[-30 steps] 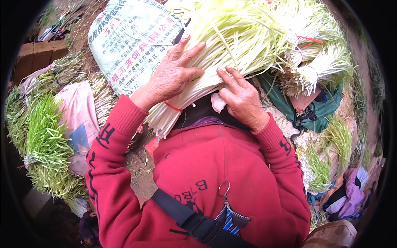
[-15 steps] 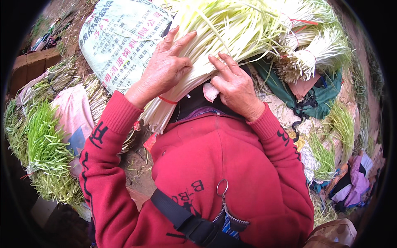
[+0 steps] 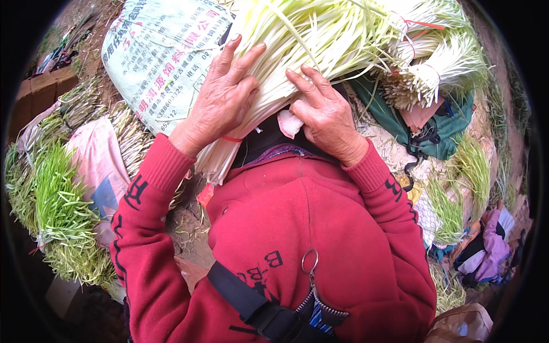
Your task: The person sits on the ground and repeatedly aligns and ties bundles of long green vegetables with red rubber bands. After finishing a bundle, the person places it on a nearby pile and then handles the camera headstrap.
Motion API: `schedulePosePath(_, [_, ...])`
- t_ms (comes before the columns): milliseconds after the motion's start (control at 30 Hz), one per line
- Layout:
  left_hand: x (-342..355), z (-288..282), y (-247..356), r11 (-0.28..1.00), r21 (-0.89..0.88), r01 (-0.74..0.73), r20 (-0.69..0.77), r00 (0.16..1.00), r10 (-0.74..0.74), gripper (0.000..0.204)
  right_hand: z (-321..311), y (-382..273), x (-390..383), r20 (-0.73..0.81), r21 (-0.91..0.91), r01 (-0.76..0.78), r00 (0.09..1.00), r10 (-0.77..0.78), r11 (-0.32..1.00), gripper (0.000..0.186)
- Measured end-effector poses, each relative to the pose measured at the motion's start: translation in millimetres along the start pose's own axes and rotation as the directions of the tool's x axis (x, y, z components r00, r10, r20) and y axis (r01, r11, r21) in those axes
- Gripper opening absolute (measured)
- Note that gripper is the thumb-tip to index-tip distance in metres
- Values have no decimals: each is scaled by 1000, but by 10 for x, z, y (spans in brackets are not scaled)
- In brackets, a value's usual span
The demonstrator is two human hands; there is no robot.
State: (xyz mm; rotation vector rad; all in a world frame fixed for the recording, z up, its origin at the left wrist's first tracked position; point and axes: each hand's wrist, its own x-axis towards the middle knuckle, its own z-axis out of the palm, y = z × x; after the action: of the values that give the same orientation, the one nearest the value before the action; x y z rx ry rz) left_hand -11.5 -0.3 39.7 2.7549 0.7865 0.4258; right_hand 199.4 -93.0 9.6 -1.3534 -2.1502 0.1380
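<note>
A long bundle of pale yellow-green leafy stalks (image 3: 271, 91), bound near its white lower end by a red band, lies across the top of my lap. My left hand (image 3: 223, 100) grips it from the left, two fingers stretched over the stalks and the others bent in against it. My right hand (image 3: 323, 114) holds its right side, index and middle fingers on the stalks, thumb bent. Beside that thumb is a small pink-and-white scrap (image 3: 289, 123). A pale printed sack (image 3: 148, 63) lies just beyond my left hand.
Tied pale bundles (image 3: 429, 74) rest at upper right on green cloth (image 3: 443, 134). Green stalk bundles (image 3: 63, 194) and a pink cloth (image 3: 97, 160) are at left. Loose greens (image 3: 474, 177) and purple clothing (image 3: 489, 246) lie at right, a brick edge (image 3: 43, 88) at upper left.
Both hands and the bundle appear shifted up and slightly left in the picture, as does the sack. The grip looks much the same, with small finger shifts.
</note>
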Motion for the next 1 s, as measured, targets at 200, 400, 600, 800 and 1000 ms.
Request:
schedulePosePath(200, [-102, -66, -26, 986, -163, 48, 1, 999, -48, 11, 3, 6, 11, -2, -6, -12, 1000, 12, 1000, 12])
schedulePosePath(400, [-198, -188, 33, 986, -169, 7, 20, 1000, -3, 16, 8, 14, 15, 1, -22, -10, 1000, 10, 1000, 11])
schedulePosePath(600, [-573, -302, 236, 998, -35, -60, 79, 995, 63, 16, 4, -11, 24, -4, -8, -19, 1000, 19, 1000, 10])
schedulePosePath(800, [-745, -315, 312, 996, -83, -30, 244, 969, 50, 15, 1, -23, 27, -10, -23, -18, 1000, 17, 1000, 10])
schedulePosePath(1000, [-661, -293, 326, 906, -280, 317, 292, 927, -234, 10, -8, -36, 49, 6, -18, 1, 1000, 0, 1000, 10])
